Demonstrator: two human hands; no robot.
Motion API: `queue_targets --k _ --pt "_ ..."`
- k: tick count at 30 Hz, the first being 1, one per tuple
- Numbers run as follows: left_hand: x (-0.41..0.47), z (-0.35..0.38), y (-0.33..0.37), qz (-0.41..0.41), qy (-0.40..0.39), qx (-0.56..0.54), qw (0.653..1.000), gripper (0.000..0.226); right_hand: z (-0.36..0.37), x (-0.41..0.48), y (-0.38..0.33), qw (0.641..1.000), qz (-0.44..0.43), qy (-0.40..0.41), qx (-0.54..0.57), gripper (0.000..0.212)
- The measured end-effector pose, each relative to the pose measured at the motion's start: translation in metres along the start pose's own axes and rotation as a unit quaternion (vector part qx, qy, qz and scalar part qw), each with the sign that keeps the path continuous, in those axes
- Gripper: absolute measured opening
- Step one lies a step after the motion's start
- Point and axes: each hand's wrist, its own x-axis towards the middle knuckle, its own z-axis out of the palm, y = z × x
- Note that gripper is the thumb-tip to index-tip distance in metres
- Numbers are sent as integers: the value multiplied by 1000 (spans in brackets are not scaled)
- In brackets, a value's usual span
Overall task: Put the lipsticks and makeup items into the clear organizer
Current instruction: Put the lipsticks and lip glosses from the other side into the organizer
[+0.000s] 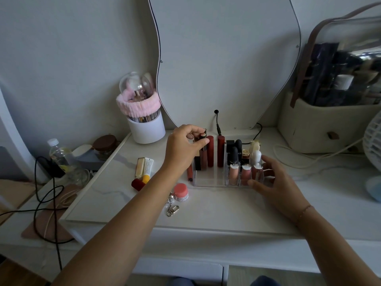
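Left hand is seen pinching the cap of a lip gloss tube between thumb and fingertips. The tube is stood upright in the left compartment of the clear organizer, just beside the red lipsticks. Right hand is spread around the organizer's right end, probably steadying it; contact through the clear wall cannot be confirmed. The tube is judged light, rigid and smooth, so slippery. It is best taken at the cap and lowered straight. The organizer is judged light and easily slid. Left out on the tabletop: another gloss, pink-lidded jar, white tube with yellow cap, dark red lipstick, keychain.
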Motion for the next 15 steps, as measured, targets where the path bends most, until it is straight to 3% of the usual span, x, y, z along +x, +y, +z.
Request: queue_targets --k 11,15 --pt "6 -16 -10 1 20 -46 999 19 1 1 2 1000 0 4 1 75" --pt "12 -24 -25 -35 83 -19 996 16 1 1 1 1000 -1 5 5 74"
